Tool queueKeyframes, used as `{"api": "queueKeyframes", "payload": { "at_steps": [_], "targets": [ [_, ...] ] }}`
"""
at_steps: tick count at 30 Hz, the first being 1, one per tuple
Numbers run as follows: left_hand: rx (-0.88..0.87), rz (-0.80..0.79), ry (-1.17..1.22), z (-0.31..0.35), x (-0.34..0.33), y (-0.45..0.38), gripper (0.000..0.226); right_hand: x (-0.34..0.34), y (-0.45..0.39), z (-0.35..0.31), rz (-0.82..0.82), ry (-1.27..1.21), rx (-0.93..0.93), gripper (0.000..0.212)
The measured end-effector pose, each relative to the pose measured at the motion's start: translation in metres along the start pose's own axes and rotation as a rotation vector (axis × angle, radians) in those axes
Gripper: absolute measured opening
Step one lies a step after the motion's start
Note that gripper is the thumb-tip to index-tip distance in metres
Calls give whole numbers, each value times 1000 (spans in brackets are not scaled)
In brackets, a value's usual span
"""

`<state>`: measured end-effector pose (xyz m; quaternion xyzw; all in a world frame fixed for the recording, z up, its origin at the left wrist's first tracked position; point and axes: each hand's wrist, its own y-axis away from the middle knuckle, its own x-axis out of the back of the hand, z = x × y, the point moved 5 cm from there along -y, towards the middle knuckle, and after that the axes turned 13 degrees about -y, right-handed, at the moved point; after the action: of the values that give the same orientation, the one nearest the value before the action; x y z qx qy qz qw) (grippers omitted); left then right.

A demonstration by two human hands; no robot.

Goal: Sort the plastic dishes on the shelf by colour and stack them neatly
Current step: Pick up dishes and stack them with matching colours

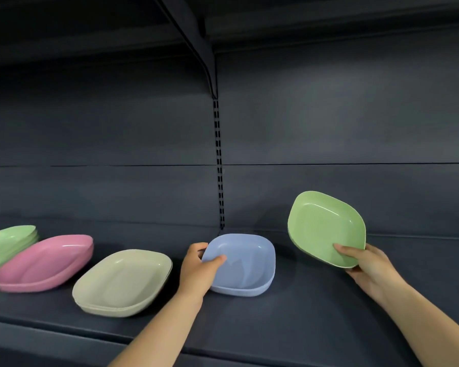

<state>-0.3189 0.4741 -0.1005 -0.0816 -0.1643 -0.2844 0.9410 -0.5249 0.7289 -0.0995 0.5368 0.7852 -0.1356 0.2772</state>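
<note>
The green stack (pixel 7 245) at my far nine o'clock is cut off by the frame edge, so I cannot count its dishes, and the pink stack (pixel 45 262) in front of it covers its near corner. The pink and beige (pixel 122 282) stacks show only thin rim lines below their top dishes, too fine to count. My left fingers are hidden behind the blue dish (pixel 243 263); only the thumb shows.

My left hand (pixel 197 268) has its grip pinching the blue dish at its nine o'clock rim, thumb lying inside the bowl, fingers under the edge. The dish lies to the three o'clock side of that hand, on the shelf (pixel 315 313), open side up, with the gripped edge slightly raised.

My right hand (pixel 366 266) pinches a single green dish (pixel 326 229) at its lower corner, thumb on the inner face, fingers behind. The dish rises from the grip toward eleven o'clock, clear of the shelf, tilted steeply so its hollow faces me, its long axis running from five to eleven o'clock. The blue dish sits between the beige stack and this raised green one.
</note>
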Motion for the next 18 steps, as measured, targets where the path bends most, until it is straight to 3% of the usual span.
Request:
{"api": "queueKeyframes", "payload": {
  "at_steps": [7, 13, 18],
  "targets": [
    [-128, 37, -58, 27, 7, 1, 49, -38, 20, 8, -95, 128, 69, 34],
    [-164, -85, 120, 58, 47, 6, 35, -133, 51, 26, -232, 215, 130, 33],
    [-152, -19, 262, 47, 124, -9, 16, -238, 87, 67, -382, 262, 171, 26]
  ]
}}
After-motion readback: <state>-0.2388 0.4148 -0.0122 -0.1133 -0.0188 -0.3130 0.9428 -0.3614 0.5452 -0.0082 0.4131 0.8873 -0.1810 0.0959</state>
